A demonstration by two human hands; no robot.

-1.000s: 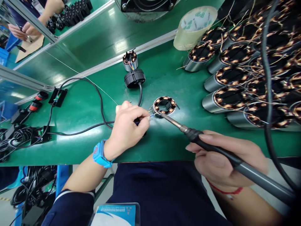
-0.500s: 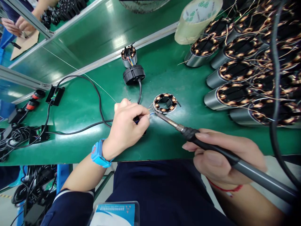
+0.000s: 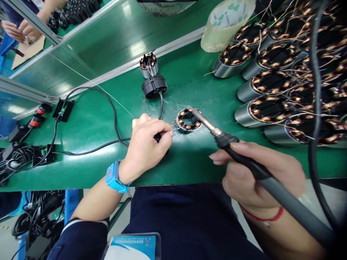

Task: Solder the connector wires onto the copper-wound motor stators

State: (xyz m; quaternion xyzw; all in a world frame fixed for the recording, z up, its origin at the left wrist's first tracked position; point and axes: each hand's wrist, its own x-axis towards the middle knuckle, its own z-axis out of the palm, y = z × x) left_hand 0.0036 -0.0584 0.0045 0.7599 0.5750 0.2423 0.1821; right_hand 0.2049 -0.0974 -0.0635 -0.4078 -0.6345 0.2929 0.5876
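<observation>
A small copper-wound stator (image 3: 188, 121) lies on the green bench (image 3: 189, 162) near its front edge. My left hand (image 3: 146, 142) is closed in a pinch on thin wire leads just left of the stator; a fine solder wire (image 3: 89, 82) runs from it up to the far left. My right hand (image 3: 255, 173) grips a soldering iron (image 3: 244, 159) like a pen. The iron's metal tip is raised over the stator's top.
Several stators in metal sleeves (image 3: 271, 83) lie stacked at the right, with a tape roll (image 3: 226, 23) behind them. A black round connector (image 3: 154, 86) and another stator (image 3: 148, 64) stand behind. Black cables and small boards (image 3: 63, 110) lie left. Another person's hands (image 3: 20, 30) work far left.
The soldering iron's tip has lifted from the stator's left edge, by the wire leads, and now hovers over the stator's top. My left hand has stayed put.
</observation>
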